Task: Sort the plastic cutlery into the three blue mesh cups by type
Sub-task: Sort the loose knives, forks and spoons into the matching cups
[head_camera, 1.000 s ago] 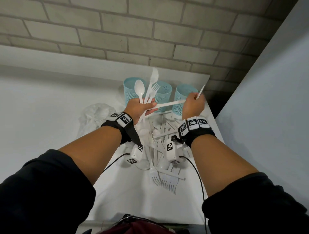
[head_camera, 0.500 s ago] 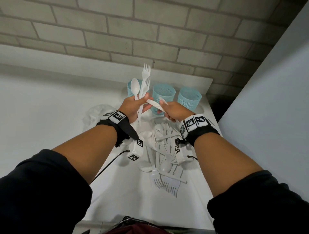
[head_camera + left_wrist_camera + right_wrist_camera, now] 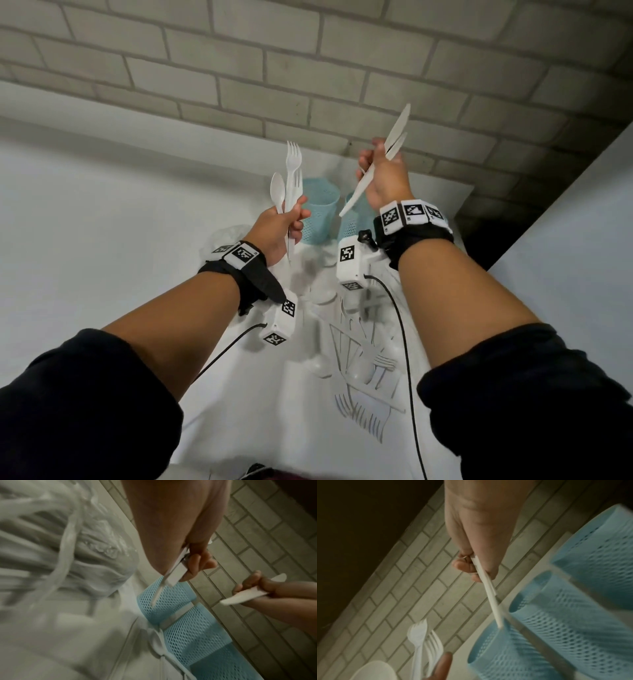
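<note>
My left hand grips two white forks and a white spoon, held upright in front of the left blue mesh cup. My right hand is raised above the cups and grips two white knives, handles slanting down toward the middle cup. The right wrist view shows the knife handles over all three cups. In the left wrist view my fingers curl round the handles. A pile of white cutlery lies on the table below my wrists.
The white table meets a brick wall just behind the cups. A crumpled clear plastic bag lies left of the cups. A pale wall borders the table's right side.
My right hand has drawn the knives away from the left hand's bundle and lifted them up and to the right. The left hand keeps the forks and spoon, almost still.
</note>
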